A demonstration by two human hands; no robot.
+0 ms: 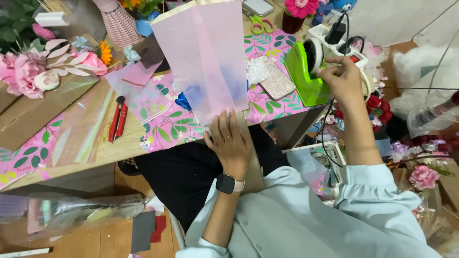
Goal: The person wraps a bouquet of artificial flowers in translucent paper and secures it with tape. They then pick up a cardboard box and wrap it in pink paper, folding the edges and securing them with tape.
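Left hand (232, 143) holds translucent pink paper (203, 57) — right hand (342, 79) at glossy green tape dispenser (306, 71).

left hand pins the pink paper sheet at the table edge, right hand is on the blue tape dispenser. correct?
Not quite. In the head view the tape dispenser under the right hand is green, not blue. The rest holds: the left hand pins the pink paper sheet at the table edge.
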